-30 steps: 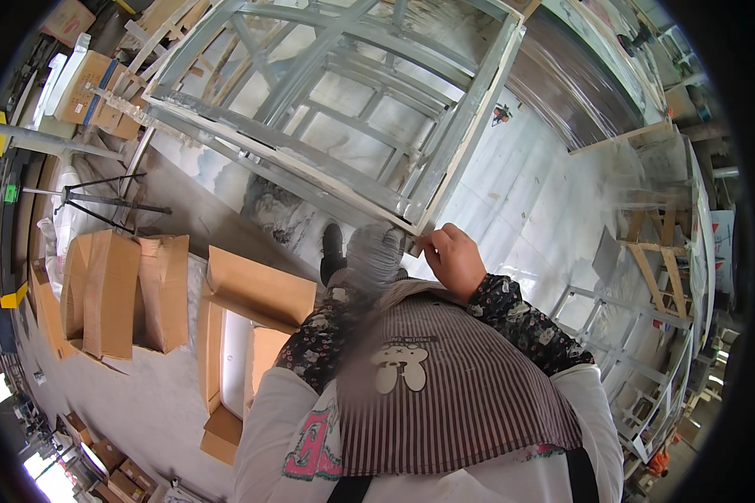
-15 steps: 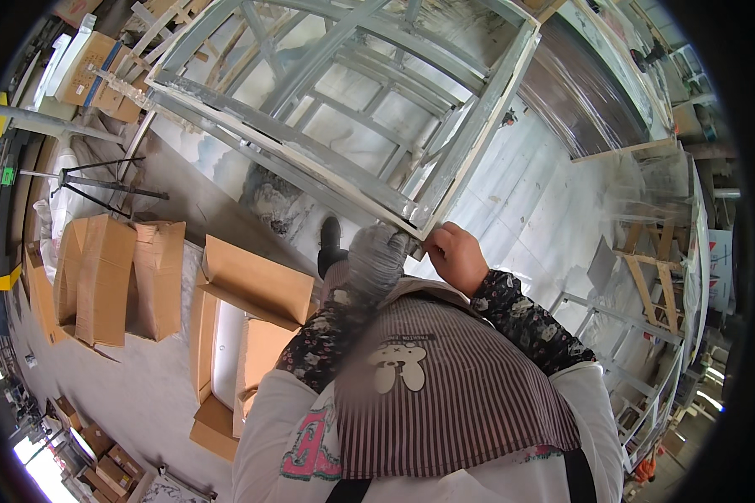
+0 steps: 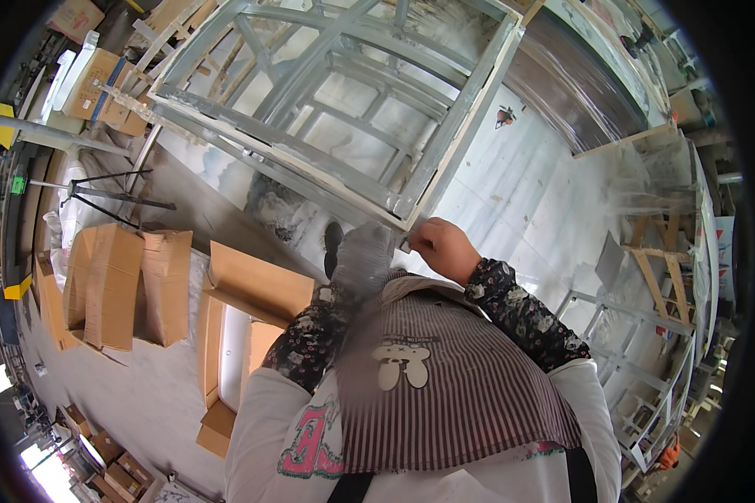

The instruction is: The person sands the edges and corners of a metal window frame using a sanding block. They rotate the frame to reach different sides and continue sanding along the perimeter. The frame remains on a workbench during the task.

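A large grey metal frame (image 3: 335, 180) with crossing bars and a pale edge fills the upper middle. Just below its near corner, both hands are close together. My right hand (image 3: 446, 251) is bare, its fingers curled into a pinch beside a small greyish piece (image 3: 406, 245) that I cannot make out. On the other side of that piece, my left hand (image 3: 365, 254) wears a grey glove. Its fingers are smeared and partly hidden, so their grip is unclear. Dark floral sleeves cover both forearms, and a striped apron (image 3: 461, 377) hangs below them.
An open cardboard box (image 3: 260, 281) with a white item inside lies at the left, near more cartons (image 3: 109, 289) and a black tripod (image 3: 117, 197). A film-wrapped dark panel (image 3: 575, 75) lies at upper right. Metal racks (image 3: 629, 360) stand lower right.
The frame's near corner appears slightly further left and higher in view. Both hands have shifted a little left with it, still close together beside that corner.
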`<state>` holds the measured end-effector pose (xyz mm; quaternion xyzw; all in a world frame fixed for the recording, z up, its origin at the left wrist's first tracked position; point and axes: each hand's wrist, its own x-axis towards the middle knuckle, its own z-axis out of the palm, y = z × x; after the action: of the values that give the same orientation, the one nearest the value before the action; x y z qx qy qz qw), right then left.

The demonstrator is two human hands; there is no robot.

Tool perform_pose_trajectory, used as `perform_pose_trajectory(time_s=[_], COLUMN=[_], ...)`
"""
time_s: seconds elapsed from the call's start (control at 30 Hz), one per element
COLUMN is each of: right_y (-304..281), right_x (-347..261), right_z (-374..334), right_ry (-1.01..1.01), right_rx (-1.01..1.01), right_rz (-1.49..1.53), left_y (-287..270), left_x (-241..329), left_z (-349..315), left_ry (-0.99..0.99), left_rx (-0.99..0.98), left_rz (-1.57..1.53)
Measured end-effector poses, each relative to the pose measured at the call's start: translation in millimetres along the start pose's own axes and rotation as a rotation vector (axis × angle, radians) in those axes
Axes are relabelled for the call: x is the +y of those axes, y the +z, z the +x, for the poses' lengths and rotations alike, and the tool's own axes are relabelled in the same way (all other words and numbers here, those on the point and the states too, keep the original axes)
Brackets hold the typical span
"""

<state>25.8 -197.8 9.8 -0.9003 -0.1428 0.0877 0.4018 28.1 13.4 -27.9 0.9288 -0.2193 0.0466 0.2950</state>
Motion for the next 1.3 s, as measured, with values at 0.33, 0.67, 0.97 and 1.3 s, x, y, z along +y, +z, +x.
perform_pose_trajectory(time_s=[0.33, 0.67, 0.97, 1.3], right_y=[-30.8, -2.6, -3.8, -76.0], right_x=[11.1, 29.4, 40.9, 119.9], right_z=[-92.7, -166.8, -200.3, -172.8], right_ry=[0.267, 0.634, 0.739, 0.676], right_rx=[0.054, 0.175, 0.393, 0.414], right_rz=[0.136, 0.438, 0.576, 0.461], left_y=[-22.7, -23.4, -18.3, -4.5], left_x=[32.0, 78.7, 113.3, 142.9], left_z=[-38.7, -8.8, 47.5, 137.7], left_ry=[-0.306, -0.176, 0.014, 0.027], left_rx=[0.119, -0.347, -0.285, -0.2], left_rz=[-0.339, -0.224, -0.329, -0.524])
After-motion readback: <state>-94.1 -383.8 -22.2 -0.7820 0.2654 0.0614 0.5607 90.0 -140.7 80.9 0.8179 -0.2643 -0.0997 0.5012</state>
